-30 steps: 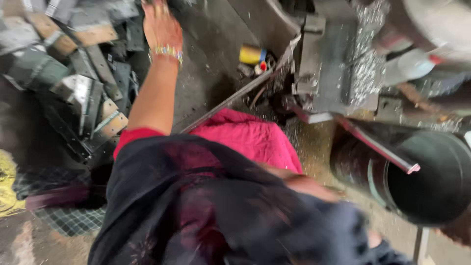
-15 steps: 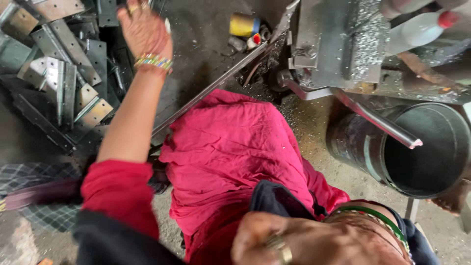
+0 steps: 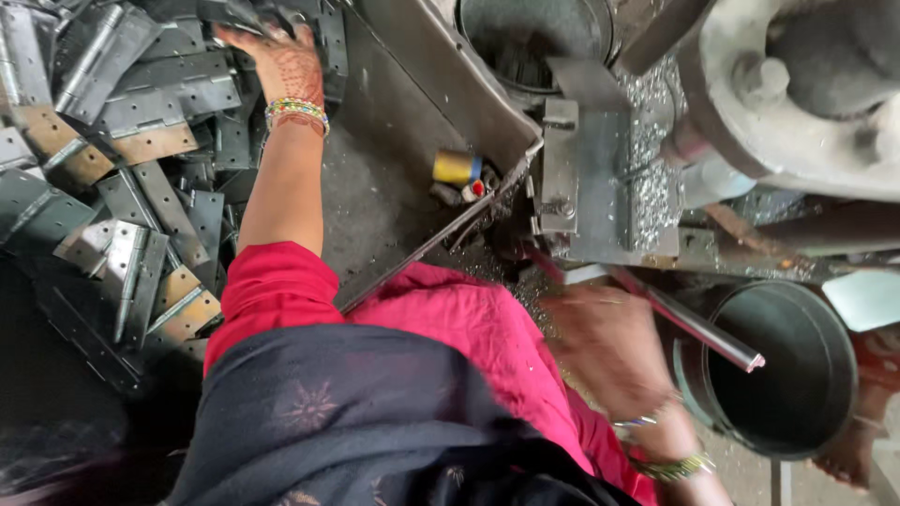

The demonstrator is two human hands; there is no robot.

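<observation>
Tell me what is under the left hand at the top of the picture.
The left hand rests on a heap of dark metal hinges, some rusty. The fingertips are hidden among the plates, so whether they grip one cannot be told.

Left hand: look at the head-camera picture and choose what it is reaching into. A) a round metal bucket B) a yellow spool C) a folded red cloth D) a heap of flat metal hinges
D: the left hand, with beaded bangles at the wrist, lies with fingers spread on the heap of metal hinges, far from the bucket.
</observation>
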